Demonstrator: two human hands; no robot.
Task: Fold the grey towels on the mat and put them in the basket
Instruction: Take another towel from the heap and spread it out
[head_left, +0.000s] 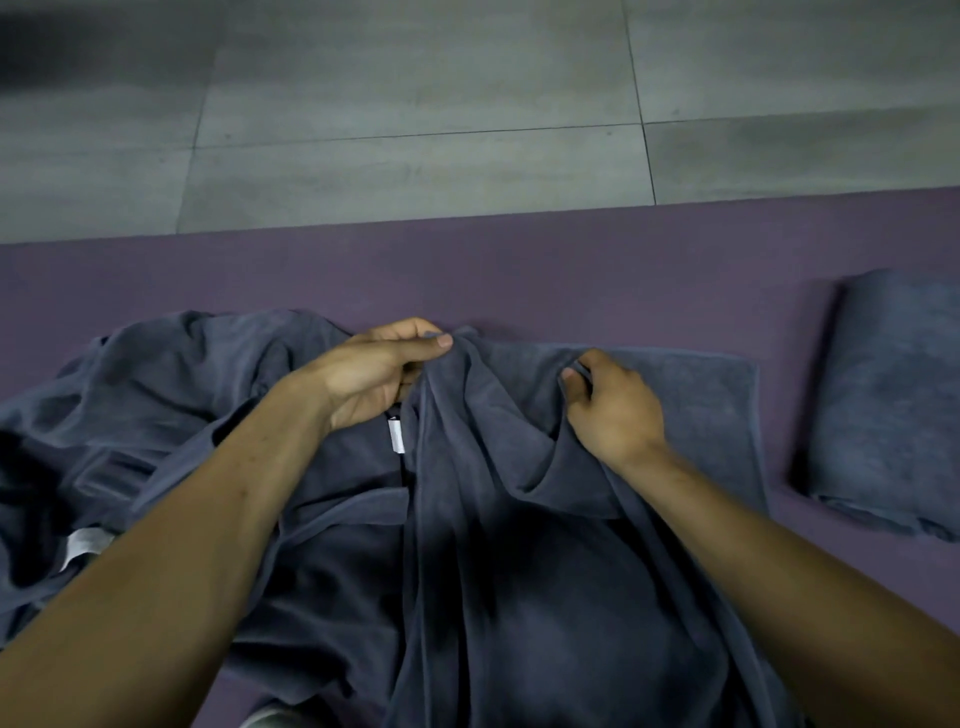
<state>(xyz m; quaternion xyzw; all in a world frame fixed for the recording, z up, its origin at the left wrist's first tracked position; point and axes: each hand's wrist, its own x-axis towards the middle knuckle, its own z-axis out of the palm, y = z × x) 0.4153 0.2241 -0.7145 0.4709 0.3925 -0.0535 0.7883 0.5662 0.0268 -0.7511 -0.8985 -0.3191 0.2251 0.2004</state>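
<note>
Grey towel (519, 467) bunched mid-frame on purple mat (519, 270) | left hand (379, 374) and right hand (613, 410) fingers pinch its far edge | advice: find both corners, pull taut, then fold.

Floor (415, 104): large grey rectangular tiles, matte and faintly streaked, filling the upper part of the view.
Grout lines (638, 98): thin and dark, one long seam running across, shorter ones crossing it.
Light: dim and even, with no sharp shadows on the tiles.
Far left corner (78, 47): a blurred dark patch, too indistinct to identify.
</note>
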